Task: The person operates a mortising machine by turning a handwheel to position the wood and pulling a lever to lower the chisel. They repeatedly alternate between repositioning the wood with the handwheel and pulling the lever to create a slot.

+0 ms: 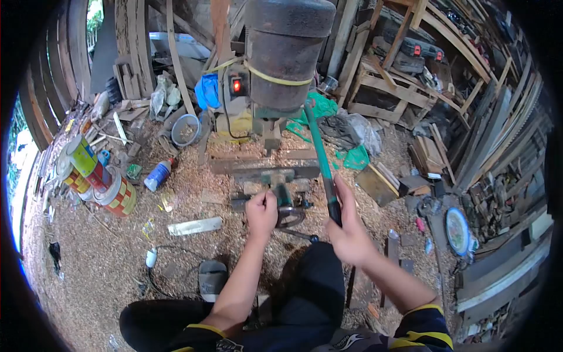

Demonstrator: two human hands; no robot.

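Observation:
A floor-standing machine with a big rusty motor housing [280, 64] stands in front of me. Its long green lever [318, 141] slants down toward me and ends in a black grip. My right hand [350, 232] is closed around that grip. My left hand [261, 212] makes a fist at the rim of a small handwheel [290, 216], and its fingers hide the part they hold. Behind the wheel lies the machine's metal bed [264, 166], covered in wood shavings. A thin rod with a black knob [314, 239] sticks out below the wheel.
Wood shavings cover the ground. Stacked paint cans [117, 193], a blue-and-white bottle [157, 176] and a bucket [186, 130] stand left. A power cord with a white connector [151, 258] lies near my foot. Timber [504, 129] leans at right. A red switch light [237, 85] glows.

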